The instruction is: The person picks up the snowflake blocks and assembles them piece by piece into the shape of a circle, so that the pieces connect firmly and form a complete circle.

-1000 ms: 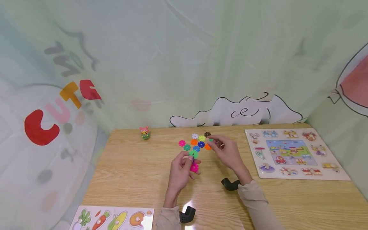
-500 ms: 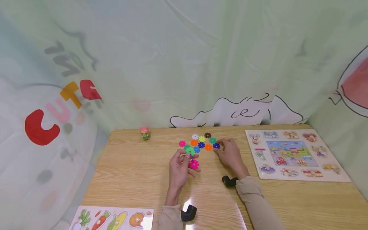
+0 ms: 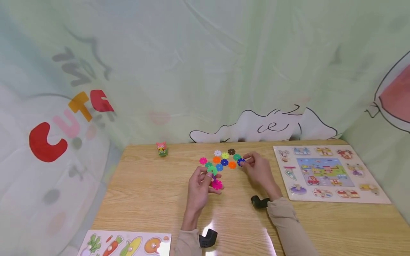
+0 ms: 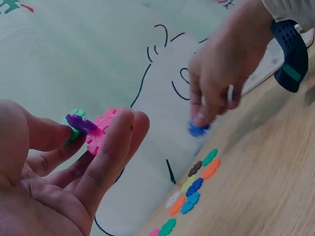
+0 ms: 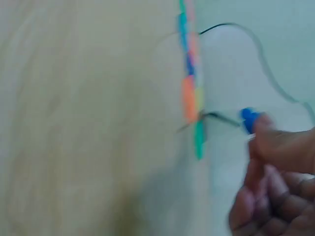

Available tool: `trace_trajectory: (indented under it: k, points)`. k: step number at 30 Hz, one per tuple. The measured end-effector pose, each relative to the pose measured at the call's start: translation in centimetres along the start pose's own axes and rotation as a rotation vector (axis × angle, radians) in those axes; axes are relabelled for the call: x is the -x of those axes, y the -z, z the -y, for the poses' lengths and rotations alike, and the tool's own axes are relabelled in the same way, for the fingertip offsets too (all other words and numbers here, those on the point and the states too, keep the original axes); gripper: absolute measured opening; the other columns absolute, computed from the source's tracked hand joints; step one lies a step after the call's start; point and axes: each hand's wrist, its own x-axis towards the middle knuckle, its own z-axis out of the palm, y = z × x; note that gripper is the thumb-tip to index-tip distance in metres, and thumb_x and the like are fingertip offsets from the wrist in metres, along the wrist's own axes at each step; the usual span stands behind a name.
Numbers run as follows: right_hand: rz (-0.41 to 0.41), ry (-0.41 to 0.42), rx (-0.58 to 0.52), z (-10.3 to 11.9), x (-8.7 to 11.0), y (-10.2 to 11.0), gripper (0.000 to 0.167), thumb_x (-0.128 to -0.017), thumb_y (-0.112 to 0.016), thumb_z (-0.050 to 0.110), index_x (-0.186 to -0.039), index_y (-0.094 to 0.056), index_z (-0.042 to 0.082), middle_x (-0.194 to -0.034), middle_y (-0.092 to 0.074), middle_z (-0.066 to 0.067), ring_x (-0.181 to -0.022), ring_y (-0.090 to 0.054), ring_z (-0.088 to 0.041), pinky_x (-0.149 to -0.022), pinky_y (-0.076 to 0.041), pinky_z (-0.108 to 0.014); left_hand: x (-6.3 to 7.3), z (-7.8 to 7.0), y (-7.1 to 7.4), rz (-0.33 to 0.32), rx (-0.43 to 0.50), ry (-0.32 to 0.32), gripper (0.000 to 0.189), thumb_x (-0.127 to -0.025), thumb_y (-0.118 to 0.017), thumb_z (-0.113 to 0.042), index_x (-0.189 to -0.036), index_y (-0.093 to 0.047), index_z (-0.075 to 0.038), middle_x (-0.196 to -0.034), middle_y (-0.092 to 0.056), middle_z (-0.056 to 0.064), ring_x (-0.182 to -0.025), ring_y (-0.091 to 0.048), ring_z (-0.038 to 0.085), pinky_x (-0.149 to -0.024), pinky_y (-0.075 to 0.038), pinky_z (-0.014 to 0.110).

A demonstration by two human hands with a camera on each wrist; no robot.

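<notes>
My left hand (image 3: 198, 188) holds a small joined piece of notched plastic discs above the table. It is made of a green disc (image 3: 212, 170), a purple disc (image 4: 81, 123) and a pink disc (image 3: 217, 184). Between thumb and fingertips my right hand (image 3: 259, 173) pinches a dark blue disc (image 4: 199, 129), raised off the table in the wrist views. Several loose discs lie flat just beyond the hands, among them a teal disc (image 3: 237, 157), an orange disc (image 3: 232, 165), a brown disc (image 3: 231, 152) and another dark blue disc (image 3: 224, 162).
A picture puzzle board (image 3: 333, 174) lies at the right of the wooden table (image 3: 147, 195). At the front left is a vegetable puzzle board (image 3: 128, 236). A small pink and green figurine (image 3: 162, 149) stands near the back left edge. A printed curtain (image 3: 179, 71) hangs behind.
My right hand has moved right and down from near the brown disc to the dark blue disc at the row's right end, and has picked it up. My left hand keeps its piece, shifting slightly.
</notes>
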Motion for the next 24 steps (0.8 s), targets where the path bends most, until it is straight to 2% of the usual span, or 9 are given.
trace_trajectory:
  k: [3,6,9,13,16,19,24]
  points:
    - [-0.074,0.114,-0.08,1.6,0.4,0.5,0.022,-0.102,-0.072,0.016,-0.116,-0.071,-0.001,-0.104,-0.075,-0.018,-0.093,-0.071,-0.029,-0.084,-0.061,-0.032,0.1,-0.4,0.2,-0.006,-0.013,0.003,0.012,-0.11,-0.047,0.0,-0.112,-0.055,0.009,-0.11,-0.073,0.033,-0.081,-0.078,0.044,-0.061,-0.067,0.041]
    - [-0.123,0.258,-0.139,3.5,1.2,0.8,0.016,-0.101,-0.073,0.013,-0.111,-0.075,0.001,-0.102,-0.077,-0.014,-0.091,-0.072,-0.028,-0.083,-0.059,-0.023,0.1,-0.8,0.3,-0.023,-0.012,-0.005,0.013,-0.108,-0.053,0.001,-0.111,-0.059,0.012,-0.112,-0.07,0.037,-0.076,-0.075,0.026,-0.06,-0.066,0.038]
    - [-0.114,0.409,-0.211,5.5,2.2,0.9,0.01,-0.098,-0.073,0.005,-0.108,-0.076,0.002,-0.098,-0.077,-0.011,-0.088,-0.073,-0.023,-0.084,-0.059,-0.018,0.2,-1.2,0.4,-0.038,-0.011,-0.011,0.014,-0.105,-0.057,0.003,-0.11,-0.062,0.014,-0.11,-0.068,0.04,-0.073,-0.069,0.013,-0.058,-0.065,0.032]
    - [-0.056,0.567,-0.282,7.2,3.2,0.8,0.01,-0.095,-0.074,-0.001,-0.103,-0.075,0.004,-0.095,-0.076,-0.006,-0.084,-0.07,-0.013,-0.08,-0.061,-0.02,0.3,-1.8,0.4,-0.033,-0.007,-0.034,0.014,-0.104,-0.059,0.004,-0.11,-0.064,0.015,-0.107,-0.068,0.041,-0.071,-0.069,0.011,-0.054,-0.062,0.027]
    - [-0.029,0.631,-0.311,8.0,3.7,0.7,0.008,-0.095,-0.073,0.0,-0.101,-0.075,0.006,-0.095,-0.075,-0.004,-0.084,-0.068,-0.01,-0.076,-0.06,-0.021,0.5,-2.1,0.4,-0.03,-0.001,-0.053,0.014,-0.104,-0.061,0.003,-0.109,-0.064,0.016,-0.107,-0.067,0.045,-0.07,-0.071,0.01,-0.054,-0.061,0.026]
    - [-0.029,0.66,-0.328,8.3,4.0,0.6,0.007,-0.096,-0.073,0.001,-0.1,-0.076,0.006,-0.094,-0.075,-0.002,-0.083,-0.067,-0.01,-0.075,-0.058,-0.02,0.7,-2.5,0.3,-0.038,0.009,-0.055,0.015,-0.103,-0.062,0.003,-0.109,-0.065,0.016,-0.107,-0.067,0.045,-0.07,-0.071,0.01,-0.053,-0.061,0.026]
    - [-0.033,0.693,-0.337,8.5,4.2,0.5,0.004,-0.096,-0.073,0.002,-0.099,-0.076,0.002,-0.093,-0.074,-0.003,-0.081,-0.068,-0.013,-0.074,-0.059,-0.022,1.0,-2.8,0.1,-0.042,0.034,-0.008,0.015,-0.102,-0.064,0.004,-0.108,-0.067,0.017,-0.103,-0.071,0.04,-0.07,-0.07,0.01,-0.052,-0.061,0.026]
